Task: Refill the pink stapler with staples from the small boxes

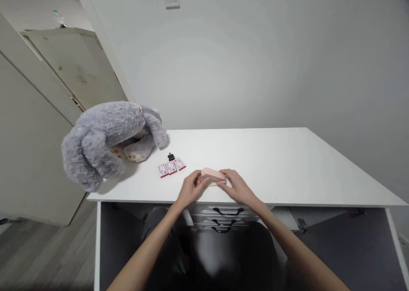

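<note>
A small pink box (213, 174) is held between my two hands near the front edge of the white desk (262, 163). My left hand (191, 188) grips its left end, fingers curled around it. On the right end, my right hand (235, 185) closes with fingertips on top and thumb in front. Something pale and flat shows just under the box; I cannot make out what it is. To the left lie several red-and-white cards (171, 168) in a row, apart from my hands. Just behind them sits a small black object (171, 157).
A large grey plush toy (111, 125) sits on the desk's left end. Drawers with black handles (228, 212) are under the desk's front edge, between open compartments. A grey wall (223, 61) rises behind the desk. A pale cabinet (76, 65) stands at the far left.
</note>
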Motion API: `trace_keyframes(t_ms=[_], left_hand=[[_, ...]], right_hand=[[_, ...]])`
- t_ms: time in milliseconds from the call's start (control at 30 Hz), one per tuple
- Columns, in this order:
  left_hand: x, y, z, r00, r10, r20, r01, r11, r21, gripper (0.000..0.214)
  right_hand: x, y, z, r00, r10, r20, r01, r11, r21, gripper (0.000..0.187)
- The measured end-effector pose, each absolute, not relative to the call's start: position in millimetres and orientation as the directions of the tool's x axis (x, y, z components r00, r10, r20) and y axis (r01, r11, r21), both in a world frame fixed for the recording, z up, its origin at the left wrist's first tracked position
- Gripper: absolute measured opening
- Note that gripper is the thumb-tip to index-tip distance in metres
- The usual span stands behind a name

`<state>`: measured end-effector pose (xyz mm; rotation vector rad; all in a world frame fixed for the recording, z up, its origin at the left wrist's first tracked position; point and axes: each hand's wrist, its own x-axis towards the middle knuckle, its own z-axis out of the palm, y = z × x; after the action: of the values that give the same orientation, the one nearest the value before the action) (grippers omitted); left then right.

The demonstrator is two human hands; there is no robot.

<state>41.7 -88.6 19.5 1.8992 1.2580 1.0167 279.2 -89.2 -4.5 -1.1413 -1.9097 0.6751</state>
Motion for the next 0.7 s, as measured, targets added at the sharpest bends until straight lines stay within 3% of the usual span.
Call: trace_keyframes(t_ms=[500,700], left_hand=[[53.4,-85.2,16.3,0.329,0.926,0.185,0.445,-0.325,0.834,0.04],[67.2,-85.1,11.4,0.292,0.933,0.209,0.59,-0.348,0.729,0.028]], right_hand=[[277.6,-92.2,-4.1,-0.281,0.918,0.28,0.206,0.343,-0.916,0.035],[273.9,-91.3,-15.8,-0.171,0.939,0.297,0.027,0.306,-0.952,0.036]])
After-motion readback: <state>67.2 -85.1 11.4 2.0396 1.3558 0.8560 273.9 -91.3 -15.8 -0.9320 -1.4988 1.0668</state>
